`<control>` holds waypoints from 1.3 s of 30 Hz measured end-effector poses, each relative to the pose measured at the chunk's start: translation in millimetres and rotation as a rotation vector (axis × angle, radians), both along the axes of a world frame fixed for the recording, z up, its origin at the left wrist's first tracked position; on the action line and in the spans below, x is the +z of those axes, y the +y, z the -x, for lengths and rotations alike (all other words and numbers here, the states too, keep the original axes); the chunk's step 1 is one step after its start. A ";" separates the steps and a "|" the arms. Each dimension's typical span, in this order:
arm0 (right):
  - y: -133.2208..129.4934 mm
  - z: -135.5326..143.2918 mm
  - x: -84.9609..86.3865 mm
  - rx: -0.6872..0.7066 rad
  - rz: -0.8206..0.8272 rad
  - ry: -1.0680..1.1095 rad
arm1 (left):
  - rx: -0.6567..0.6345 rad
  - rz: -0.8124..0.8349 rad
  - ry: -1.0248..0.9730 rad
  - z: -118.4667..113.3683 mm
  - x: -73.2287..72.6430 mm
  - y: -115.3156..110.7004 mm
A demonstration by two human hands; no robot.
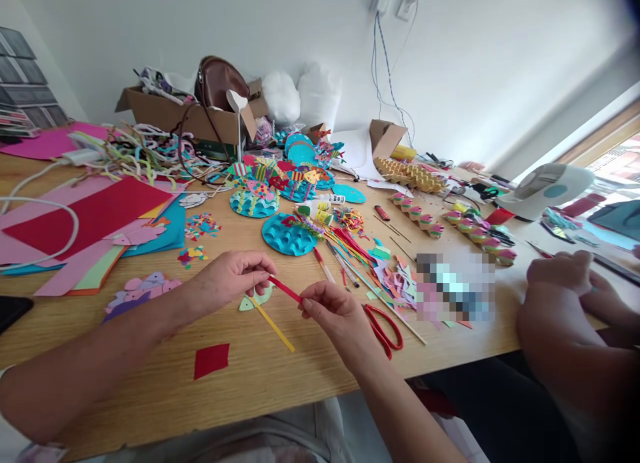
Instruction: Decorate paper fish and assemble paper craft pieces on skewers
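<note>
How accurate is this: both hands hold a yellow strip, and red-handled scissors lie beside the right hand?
The colour is wrong: in the head view, the left hand and right hand hold a red strip. The scissors are as stated.

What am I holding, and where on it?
A red paper strip, pinched near one end by your left hand and near the other by your right hand.

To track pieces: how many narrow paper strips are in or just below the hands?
2: red strip, held between left hand and right hand; yellow strip, lying below them. Others may be hidden.
</note>
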State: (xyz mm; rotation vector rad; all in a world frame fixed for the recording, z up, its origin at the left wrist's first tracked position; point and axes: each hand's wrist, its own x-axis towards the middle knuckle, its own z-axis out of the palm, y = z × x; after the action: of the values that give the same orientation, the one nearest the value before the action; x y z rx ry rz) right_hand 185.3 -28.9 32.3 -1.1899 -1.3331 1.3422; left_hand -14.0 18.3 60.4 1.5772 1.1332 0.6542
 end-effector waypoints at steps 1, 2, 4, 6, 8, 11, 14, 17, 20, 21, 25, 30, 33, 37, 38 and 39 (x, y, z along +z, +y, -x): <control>0.7 1.0 -0.9 0.000 0.018 0.004 | 0.005 0.004 0.023 1.3 -1.2 1.3; 1.2 1.8 -2.0 0.004 0.035 0.002 | 0.008 0.010 0.047 2.7 -2.5 2.6; 1.6 3.0 -4.5 0.014 0.051 -0.022 | 0.007 0.016 0.091 5.5 -5.2 4.8; 1.6 4.1 -7.6 0.016 0.032 -0.093 | 0.002 -0.013 0.150 8.5 -8.7 6.8; 1.2 5.6 -10.6 0.005 -0.003 -0.215 | -0.003 -0.087 0.227 11.8 -13.1 8.8; -0.1 8.8 -13.5 0.009 -0.062 -0.412 | -0.006 -0.192 0.342 17.2 -21.2 12.7; -2.1 12.9 -13.2 0.042 -0.123 -0.548 | -0.013 -0.218 0.407 21.0 -27.7 16.0; -4.4 17.0 -10.0 0.068 -0.150 -0.637 | -0.020 -0.226 0.459 21.2 -29.4 17.1; -5.6 20.5 -7.2 0.088 -0.170 -0.695 | -0.015 -0.245 0.528 19.3 -27.3 16.3; -5.7 21.4 -6.8 0.095 -0.178 -0.713 | -0.015 -0.250 0.551 18.7 -26.4 15.9; -4.9 23.6 -8.3 0.127 -0.214 -0.757 | -0.015 -0.262 0.620 18.3 -25.1 15.2; -3.7 24.7 -10.0 0.147 -0.248 -0.793 | -0.016 -0.269 0.635 19.8 -28.3 16.6; -3.4 25.3 -10.3 0.150 -0.255 -0.807 | -0.022 -0.277 0.633 20.4 -30.0 17.0; -3.5 26.0 -11.6 0.161 -0.263 -0.817 | -0.017 -0.287 0.632 20.5 -30.7 17.2; -3.5 26.1 -11.9 0.163 -0.271 -0.814 | -0.015 -0.290 0.632 20.5 -30.8 17.2; -3.6 26.2 -12.2 0.163 -0.281 -0.813 | -0.014 -0.292 0.630 20.5 -30.8 17.2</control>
State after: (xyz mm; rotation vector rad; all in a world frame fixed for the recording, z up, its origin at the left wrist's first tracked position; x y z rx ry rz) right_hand 159.1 -32.5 20.0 -1.5136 -2.1411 0.7298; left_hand -34.5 35.5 29.5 2.1245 1.5271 0.3198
